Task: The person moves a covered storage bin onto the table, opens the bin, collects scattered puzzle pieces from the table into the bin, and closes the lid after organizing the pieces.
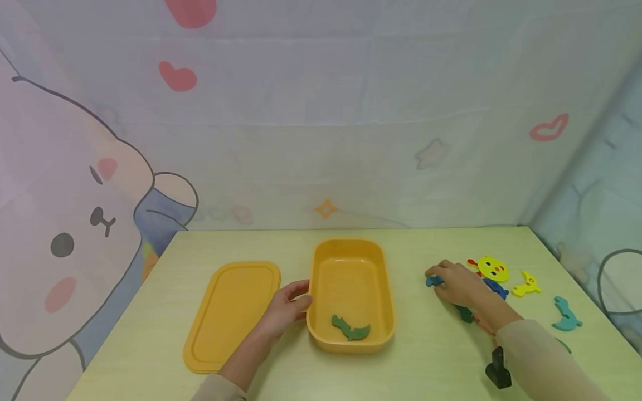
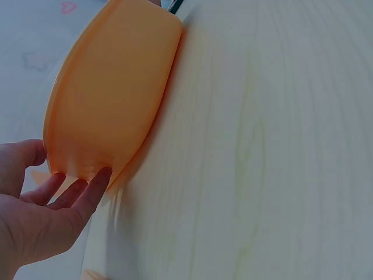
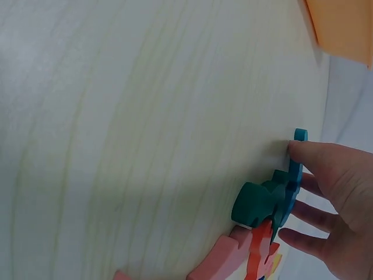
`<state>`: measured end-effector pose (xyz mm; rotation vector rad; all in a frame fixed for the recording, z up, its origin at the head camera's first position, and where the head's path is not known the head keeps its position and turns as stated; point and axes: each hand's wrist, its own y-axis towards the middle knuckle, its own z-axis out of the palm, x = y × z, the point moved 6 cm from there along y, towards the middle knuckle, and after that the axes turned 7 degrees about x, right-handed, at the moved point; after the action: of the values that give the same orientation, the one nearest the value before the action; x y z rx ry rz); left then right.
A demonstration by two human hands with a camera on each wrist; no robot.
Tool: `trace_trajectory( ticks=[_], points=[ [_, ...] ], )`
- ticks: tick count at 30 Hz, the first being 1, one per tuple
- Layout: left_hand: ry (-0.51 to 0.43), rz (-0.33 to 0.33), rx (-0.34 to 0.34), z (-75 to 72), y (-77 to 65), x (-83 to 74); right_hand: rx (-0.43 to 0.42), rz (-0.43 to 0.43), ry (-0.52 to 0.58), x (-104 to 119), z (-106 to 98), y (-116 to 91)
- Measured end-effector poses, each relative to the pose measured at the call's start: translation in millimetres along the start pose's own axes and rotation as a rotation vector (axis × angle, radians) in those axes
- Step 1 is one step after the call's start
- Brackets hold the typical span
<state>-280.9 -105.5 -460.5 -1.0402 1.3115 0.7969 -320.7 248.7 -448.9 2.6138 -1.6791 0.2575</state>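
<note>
Pinching a flat blue toy [image 1: 433,281] is right hand [image 1: 458,285]; relaxed left hand [image 1: 283,311] touches yellow rectangular box [image 1: 351,346]: only curved green toy [image 1: 354,333] inside, colourful toys [image 1: 567,316] remain outside.

A bin [image 1: 351,284] stands between lid [image 1: 232,317], left, and toys [image 1: 494,270], right.

The yellow box [image 1: 351,278] and yellow lid [image 1: 233,314] look like smooth plastic with a soft gloss, the blue toy piece [image 3: 295,174] and dark green toy piece [image 3: 254,205] smooth and matt, the bench [image 3: 175,116] wood-grained, the printed backdrop [image 1: 321,106] lightly creased cloth.
</note>
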Motion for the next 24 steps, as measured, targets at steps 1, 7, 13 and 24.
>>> trace_trajectory(
  ticks=[1,7,13,24],
  points=[
    [0.0,0.0,0.0,0.1,0.0,0.0,-0.011,-0.004,-0.01,0,0,0],
    [0.002,0.004,0.005,-0.2,0.3,0.0,-0.056,-0.03,-0.026,1,0,0],
    [0.003,-0.001,0.006,-0.4,0.4,-0.4,-0.102,-0.037,-0.029,7,-1,0],
    [0.01,-0.005,-0.009,-0.7,0.6,0.0,-0.152,-0.039,-0.048,13,1,3]
  ],
)
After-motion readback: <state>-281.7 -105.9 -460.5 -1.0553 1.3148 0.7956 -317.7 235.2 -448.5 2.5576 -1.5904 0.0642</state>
